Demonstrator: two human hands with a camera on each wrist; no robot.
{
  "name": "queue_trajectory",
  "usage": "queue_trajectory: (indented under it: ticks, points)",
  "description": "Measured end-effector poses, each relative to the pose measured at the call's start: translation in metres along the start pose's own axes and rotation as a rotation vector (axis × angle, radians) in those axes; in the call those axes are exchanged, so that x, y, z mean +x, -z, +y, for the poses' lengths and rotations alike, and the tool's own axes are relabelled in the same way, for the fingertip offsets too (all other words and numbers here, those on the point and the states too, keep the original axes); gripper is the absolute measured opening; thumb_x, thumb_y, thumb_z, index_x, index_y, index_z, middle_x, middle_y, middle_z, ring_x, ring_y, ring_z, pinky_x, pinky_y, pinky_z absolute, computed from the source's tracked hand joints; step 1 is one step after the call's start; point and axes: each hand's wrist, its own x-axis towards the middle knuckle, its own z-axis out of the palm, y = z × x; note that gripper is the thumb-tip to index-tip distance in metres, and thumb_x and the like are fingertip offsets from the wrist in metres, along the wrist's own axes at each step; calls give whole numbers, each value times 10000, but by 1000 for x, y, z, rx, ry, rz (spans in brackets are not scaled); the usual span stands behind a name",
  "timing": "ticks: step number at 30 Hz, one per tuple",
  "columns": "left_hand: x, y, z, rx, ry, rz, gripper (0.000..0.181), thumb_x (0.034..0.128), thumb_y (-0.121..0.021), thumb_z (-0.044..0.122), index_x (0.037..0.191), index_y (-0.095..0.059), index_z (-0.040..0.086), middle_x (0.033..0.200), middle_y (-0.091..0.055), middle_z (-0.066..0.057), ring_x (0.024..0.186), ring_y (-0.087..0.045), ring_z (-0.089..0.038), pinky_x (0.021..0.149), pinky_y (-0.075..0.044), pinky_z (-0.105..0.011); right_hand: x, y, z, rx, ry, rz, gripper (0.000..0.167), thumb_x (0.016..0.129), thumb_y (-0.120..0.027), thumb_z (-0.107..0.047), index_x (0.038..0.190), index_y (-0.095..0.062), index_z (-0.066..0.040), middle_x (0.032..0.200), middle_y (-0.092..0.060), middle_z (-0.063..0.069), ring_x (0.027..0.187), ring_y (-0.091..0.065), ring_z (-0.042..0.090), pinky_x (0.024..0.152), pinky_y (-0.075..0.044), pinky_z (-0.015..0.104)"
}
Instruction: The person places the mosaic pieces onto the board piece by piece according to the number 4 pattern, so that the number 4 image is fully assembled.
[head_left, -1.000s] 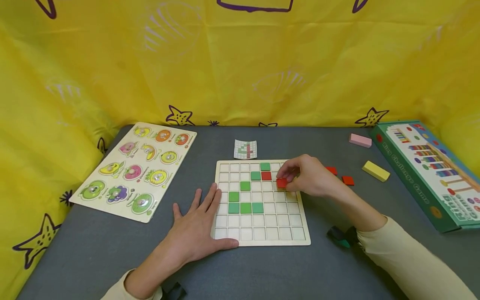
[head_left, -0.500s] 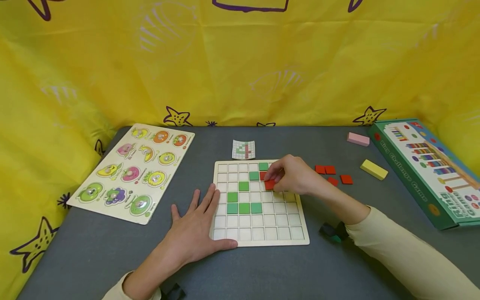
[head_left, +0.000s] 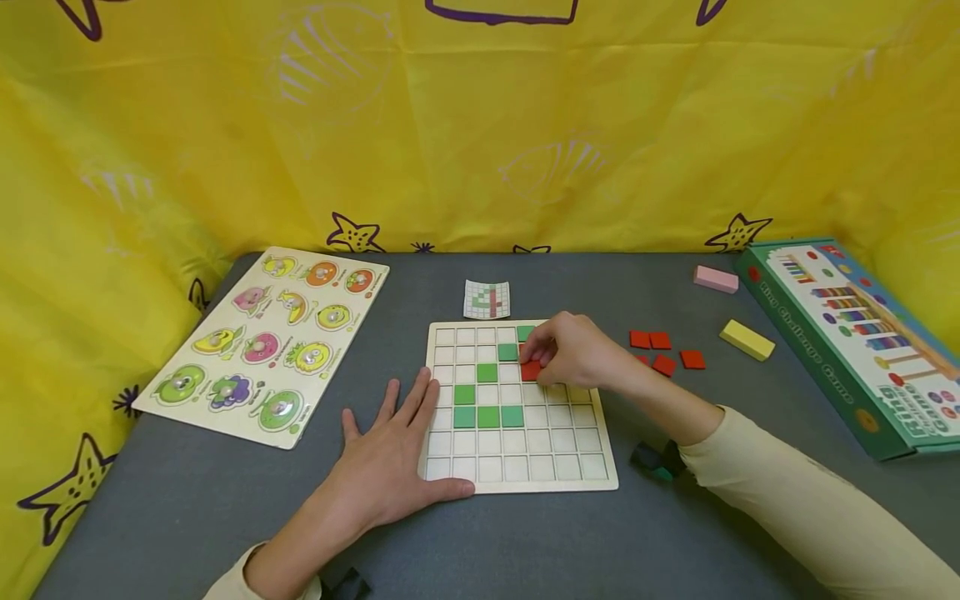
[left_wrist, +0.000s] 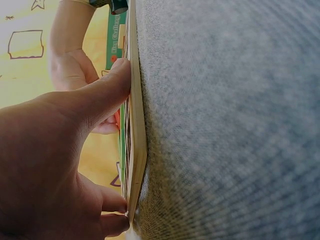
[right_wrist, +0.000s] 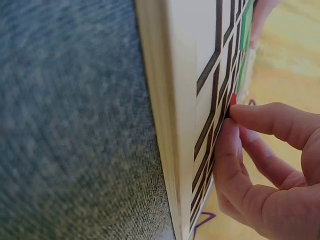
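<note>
A wooden grid board (head_left: pixel 540 485) lies on the table, with several green square tiles (head_left: pixel 487 417) set in its cells. My right hand (head_left: pixel 577 350) pinches a red square tile (head_left: pixel 530 372) between thumb and fingers at a cell in the upper middle of the grid. In the right wrist view only a sliver of that red tile (right_wrist: pixel 233 98) shows past the thumb. Another red tile just above it is mostly hidden by the fingers. My left hand (head_left: pixel 386 467) rests with spread fingers along the board's left edge, thumb on the front edge (left_wrist: pixel 140 145).
Several loose red tiles (head_left: pixel 660 340) lie right of the board. A small pattern card (head_left: pixel 487 300) stands behind it. A fruit puzzle board (head_left: pixel 247 367) is at left; a yellow block (head_left: pixel 747 340), a pink block (head_left: pixel 716 279) and a green game box (head_left: pixel 825 358) are at right.
My right hand has carried the red tile leftward over the grid to the cell below the other red tile. The left hand stays on the board's edge.
</note>
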Motion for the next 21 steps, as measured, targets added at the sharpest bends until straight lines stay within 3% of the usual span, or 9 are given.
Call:
queue_trajectory:
  ticks: [21]
  points:
    - [0, 0, -1, -1, -1, -2, 1317, 711, -691, 884, 1685, -175, 162, 1770, -48, 8, 1611, -115, -426, 1036, -84, -923, -2, -1, 1, 10, -4, -5, 267, 745, -803, 44, 951, -803, -125, 864, -730, 26, 797, -631, 151, 762, -535, 291]
